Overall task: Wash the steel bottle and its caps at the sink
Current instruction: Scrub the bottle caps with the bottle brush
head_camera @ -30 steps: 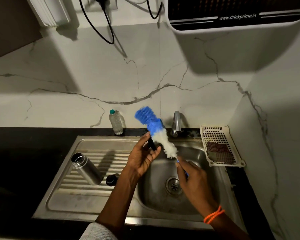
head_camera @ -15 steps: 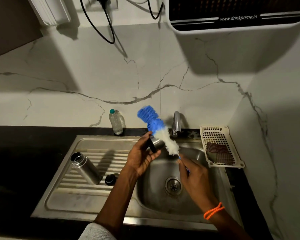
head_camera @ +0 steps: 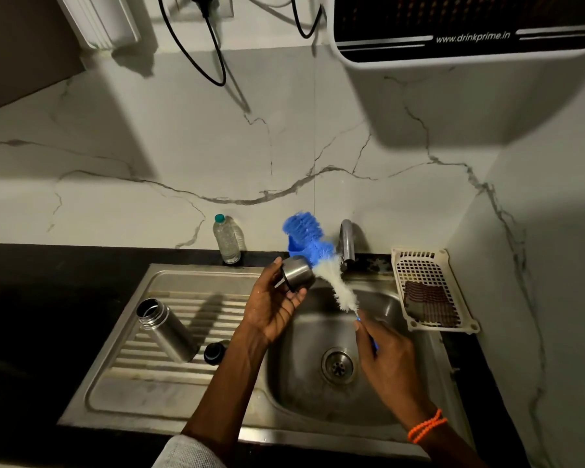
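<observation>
- Left hand (head_camera: 273, 310) up over the sink basin (head_camera: 304, 393), fingers curled round the steel cap (head_camera: 296, 273), thumb on its near side — a firm hold, with the cap's dark-rimmed end turned toward my palm.
- Right hand (head_camera: 382, 354) pinching the blue handle of the bottle brush (head_camera: 335, 282), white bristles running up past the cap's far side, blue tip up near the tap (head_camera: 347, 243).
- Bristles just beside the cap, touching its edge as far as I can tell; they're not inside it.
- To do this well, I reckon: turn the cap's open end toward the brush, feed the bristles in, then twist cap and brush against each other, all low over the basin so drips land there.
- Steel bottle (head_camera: 166, 329) lying tilted on the drainboard (head_camera: 122, 383), mouth open, well apart from both hands.
- Small black cap (head_camera: 214, 352) just beside the bottle's base, waiting its turn.
</observation>
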